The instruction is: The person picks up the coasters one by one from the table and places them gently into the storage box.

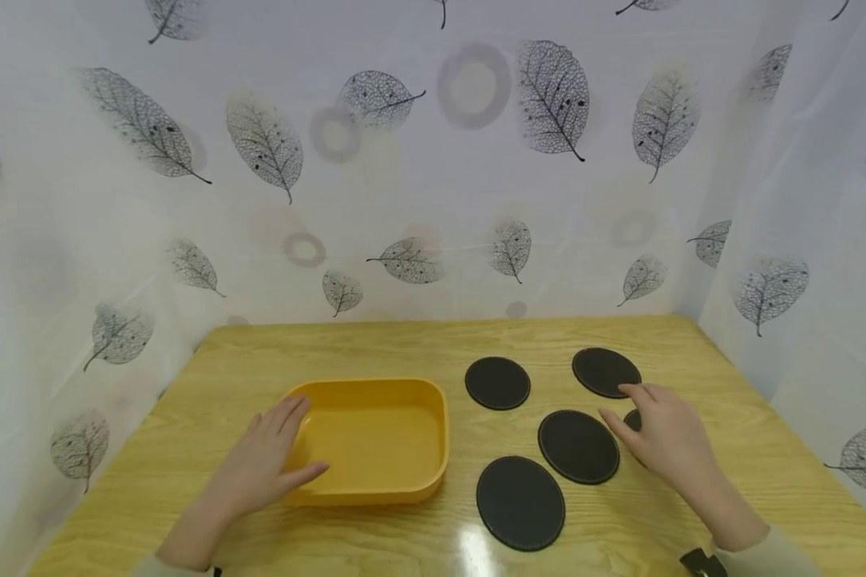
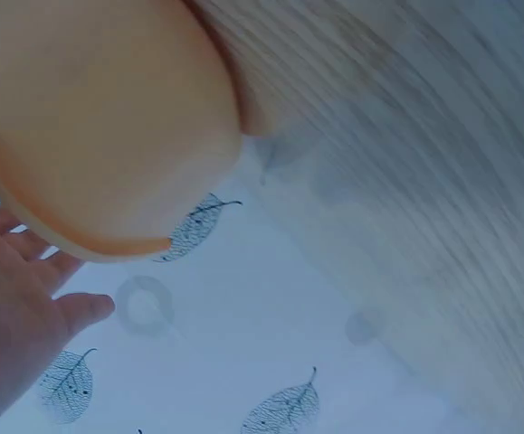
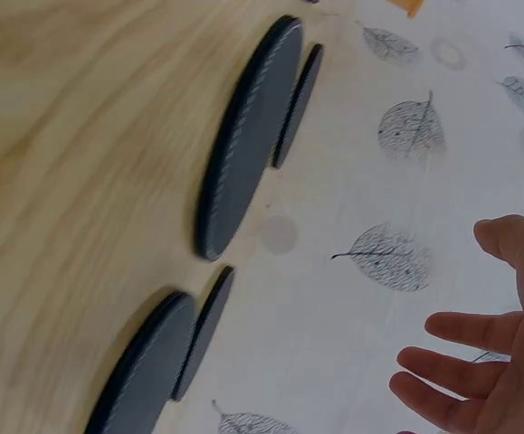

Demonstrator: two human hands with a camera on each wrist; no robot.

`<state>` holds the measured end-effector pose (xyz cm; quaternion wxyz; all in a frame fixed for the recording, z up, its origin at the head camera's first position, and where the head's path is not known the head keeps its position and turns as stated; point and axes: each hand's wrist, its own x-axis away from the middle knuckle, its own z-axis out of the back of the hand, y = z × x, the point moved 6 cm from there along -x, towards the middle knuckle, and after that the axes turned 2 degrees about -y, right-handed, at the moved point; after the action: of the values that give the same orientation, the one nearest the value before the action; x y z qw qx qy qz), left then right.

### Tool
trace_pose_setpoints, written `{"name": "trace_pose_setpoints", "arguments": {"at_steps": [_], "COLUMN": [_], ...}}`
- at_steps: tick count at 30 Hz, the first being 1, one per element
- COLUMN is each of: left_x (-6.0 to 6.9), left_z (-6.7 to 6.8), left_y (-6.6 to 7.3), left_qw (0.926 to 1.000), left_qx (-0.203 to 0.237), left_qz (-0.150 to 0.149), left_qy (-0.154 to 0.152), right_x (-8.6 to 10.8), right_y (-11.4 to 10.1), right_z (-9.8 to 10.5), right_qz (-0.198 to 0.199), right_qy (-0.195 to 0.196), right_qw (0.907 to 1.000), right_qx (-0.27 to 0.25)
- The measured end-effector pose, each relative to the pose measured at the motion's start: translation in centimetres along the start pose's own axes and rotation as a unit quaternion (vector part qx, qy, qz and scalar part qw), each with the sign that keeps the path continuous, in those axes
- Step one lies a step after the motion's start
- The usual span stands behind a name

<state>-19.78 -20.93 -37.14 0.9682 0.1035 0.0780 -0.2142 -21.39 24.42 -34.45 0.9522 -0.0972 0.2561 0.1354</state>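
Observation:
In the head view the left hand [image 1: 260,461] lies at the left side of a yellow tray [image 1: 375,495], fingers over its rim and thumb above the inside. The left wrist view shows that hand [image 2: 17,303] beside the tray [image 2: 108,117], fingers near the rim. On the right, the other hand [image 1: 667,429] hovers with fingers spread over a black disc [image 1: 632,419] that it partly hides; whether it touches is unclear. The right wrist view shows this hand [image 3: 488,344] holding nothing, away from the black discs [image 3: 248,145].
More round black discs lie on the wooden table [image 1: 361,344]: one at the back [image 1: 498,383], one at the back right [image 1: 606,372], one in the middle [image 1: 579,446] and one in front [image 1: 521,503]. A leaf-patterned white curtain [image 1: 418,192] surrounds the table's back and sides.

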Motion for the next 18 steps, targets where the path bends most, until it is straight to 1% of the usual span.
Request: {"name": "trace_pose_setpoints", "arguments": {"at_steps": [3,8,10,13,18], "left_x": [0.3,0.5,0.6,0.7,1.0], "left_z": [-0.1,-0.5,-0.7,-0.9,-1.3], "left_y": [-0.3,-0.6,-0.8,-0.9,-1.1], "left_qw": [0.9998,0.9993,0.9992,0.9989,0.9984], "left_qx": [0.007,-0.003,-0.006,-0.007,0.004], "left_qz": [-0.012,-0.022,-0.020,-0.013,-0.004], "left_qy": [-0.013,-0.029,-0.035,-0.044,-0.057], "right_x": [0.3,0.7,0.8,1.0,1.4], "right_y": [1.2,3.3,4.0,5.1,6.7], "right_z": [-0.2,-0.9,-1.3,-1.9,-3.1], "right_qz": [-0.003,-0.022,-0.032,-0.049,-0.059], "right_qy": [-0.003,-0.036,-0.060,-0.106,-0.173], "right_qw": [1.0000,0.9991,0.9976,0.9930,0.9813], "right_qx": [0.000,-0.001,-0.006,-0.023,-0.060]}}
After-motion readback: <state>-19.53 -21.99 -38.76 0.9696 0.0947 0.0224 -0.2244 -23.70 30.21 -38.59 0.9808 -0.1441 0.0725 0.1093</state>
